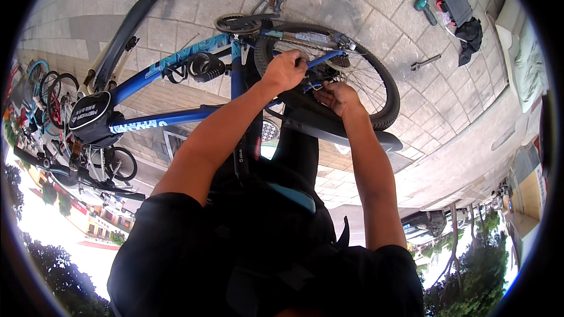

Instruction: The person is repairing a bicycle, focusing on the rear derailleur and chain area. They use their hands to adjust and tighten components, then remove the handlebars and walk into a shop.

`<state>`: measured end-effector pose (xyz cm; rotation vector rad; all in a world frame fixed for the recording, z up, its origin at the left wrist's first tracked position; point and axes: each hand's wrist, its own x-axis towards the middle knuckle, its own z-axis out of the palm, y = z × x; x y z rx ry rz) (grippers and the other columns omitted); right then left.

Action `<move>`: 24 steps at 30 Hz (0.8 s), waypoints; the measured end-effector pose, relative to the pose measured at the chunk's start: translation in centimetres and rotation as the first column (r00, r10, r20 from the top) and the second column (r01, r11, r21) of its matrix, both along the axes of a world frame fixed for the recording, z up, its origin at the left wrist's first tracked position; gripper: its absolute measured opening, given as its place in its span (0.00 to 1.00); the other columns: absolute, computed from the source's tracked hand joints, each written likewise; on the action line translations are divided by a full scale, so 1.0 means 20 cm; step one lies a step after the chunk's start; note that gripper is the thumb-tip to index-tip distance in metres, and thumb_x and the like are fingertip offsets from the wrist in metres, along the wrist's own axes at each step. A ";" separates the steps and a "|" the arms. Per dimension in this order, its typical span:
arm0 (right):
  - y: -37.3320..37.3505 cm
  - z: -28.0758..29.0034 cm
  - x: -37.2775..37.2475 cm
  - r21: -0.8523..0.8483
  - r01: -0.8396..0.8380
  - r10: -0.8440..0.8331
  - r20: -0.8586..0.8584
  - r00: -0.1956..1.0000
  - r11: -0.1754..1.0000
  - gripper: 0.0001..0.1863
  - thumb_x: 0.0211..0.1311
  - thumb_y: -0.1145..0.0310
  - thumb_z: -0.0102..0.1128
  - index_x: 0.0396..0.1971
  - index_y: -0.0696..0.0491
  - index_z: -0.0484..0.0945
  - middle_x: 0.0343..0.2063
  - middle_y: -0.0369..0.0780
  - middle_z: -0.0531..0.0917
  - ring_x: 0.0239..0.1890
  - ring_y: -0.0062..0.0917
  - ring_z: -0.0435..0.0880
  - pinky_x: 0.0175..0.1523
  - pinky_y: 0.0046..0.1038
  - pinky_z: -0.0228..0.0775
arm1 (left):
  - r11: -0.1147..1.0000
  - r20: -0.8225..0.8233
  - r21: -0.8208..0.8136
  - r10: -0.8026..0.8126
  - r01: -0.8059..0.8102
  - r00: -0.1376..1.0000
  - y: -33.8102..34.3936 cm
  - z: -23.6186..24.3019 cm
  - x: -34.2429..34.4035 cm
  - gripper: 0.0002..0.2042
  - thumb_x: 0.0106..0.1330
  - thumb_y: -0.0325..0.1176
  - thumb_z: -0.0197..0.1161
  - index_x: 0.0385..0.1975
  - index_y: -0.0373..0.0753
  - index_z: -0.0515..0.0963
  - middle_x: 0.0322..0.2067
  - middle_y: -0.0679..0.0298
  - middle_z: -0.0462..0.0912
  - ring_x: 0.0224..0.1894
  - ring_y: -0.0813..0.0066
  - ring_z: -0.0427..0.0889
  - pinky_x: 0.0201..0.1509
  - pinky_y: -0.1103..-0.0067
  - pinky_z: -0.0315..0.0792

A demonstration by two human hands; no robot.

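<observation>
Setting: outdoors, grey stone paving (176, 0); the fisheye view bends every edge toward the rim.
Bicycle: a blue-framed bicycle (176, 58) stands across the middle of the view, frame running from lower left up to the right.
Rear wheel: the rear wheel (376, 82), black tyre and thin spokes, sits right of centre, just past both hands.
Left hand: the left hand (285, 70) is curled into a fist over the blue stay beside the tyre; fingers wrapped tight around what seems to be a small tool or the stay itself, which one I cannot tell.
Right hand: the right hand (338, 97) lies just below and right of the left, fingers bent and pressed in at the parts near the wheel hub; whether they pinch anything is hidden by the hand itself.
Hands together: near each other, not touching, both against the rear of the frame.
Mudguard: a long black mudguard (346, 132) runs under the right hand, slanting down to the right.
Crank: chainring and pedal (247, 20) sit above the frame, left of the wheel.
Frame bag: a black bag (88, 114) is strapped at the left end of the frame.
Clothing: the person wears a black top, forearms bare.
Floor items: a wrench (426, 61) lies on the paving right of the wheel; a teal power tool (424, 6) and dark cloths (470, 35) lie further up right.
Background: more bicycles (41, 82) are parked at far left.
</observation>
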<state>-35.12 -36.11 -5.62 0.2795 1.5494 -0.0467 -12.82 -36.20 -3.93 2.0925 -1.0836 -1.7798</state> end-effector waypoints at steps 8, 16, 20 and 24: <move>-0.03 0.18 0.13 -0.242 -0.160 0.120 -0.171 0.978 0.957 0.09 0.73 0.74 0.59 0.41 0.68 0.79 0.34 0.48 0.85 0.30 0.40 0.90 0.38 0.39 0.90 | 0.998 0.016 -0.055 -0.020 0.021 1.000 0.00 0.00 0.00 0.14 0.68 0.37 0.61 0.47 0.40 0.86 0.41 0.47 0.88 0.45 0.50 0.88 0.51 0.66 0.80; -0.02 0.16 0.10 -0.297 -0.175 0.146 -0.116 0.982 0.939 0.07 0.70 0.75 0.63 0.41 0.64 0.79 0.33 0.45 0.85 0.34 0.36 0.90 0.38 0.36 0.89 | 0.999 0.021 0.015 -0.044 0.044 0.999 -0.02 0.00 0.00 0.14 0.69 0.36 0.60 0.48 0.40 0.86 0.42 0.49 0.89 0.44 0.53 0.89 0.51 0.67 0.80; -0.03 0.12 0.07 -0.392 -0.360 0.346 -0.110 0.932 0.846 0.08 0.68 0.75 0.65 0.42 0.62 0.79 0.36 0.47 0.86 0.37 0.36 0.90 0.42 0.35 0.87 | 0.999 -0.004 -0.037 -0.028 0.028 1.000 0.01 -0.02 -0.01 0.13 0.70 0.36 0.60 0.48 0.39 0.86 0.41 0.50 0.89 0.44 0.56 0.90 0.51 0.69 0.80; -0.04 0.28 0.16 -0.589 -0.795 0.681 -0.523 0.512 0.146 0.07 0.66 0.75 0.64 0.42 0.61 0.80 0.40 0.48 0.88 0.39 0.40 0.90 0.46 0.36 0.85 | 0.997 0.003 -0.072 0.040 -0.040 0.999 0.03 -0.11 0.00 0.13 0.71 0.34 0.59 0.48 0.38 0.86 0.39 0.52 0.89 0.41 0.61 0.89 0.49 0.71 0.80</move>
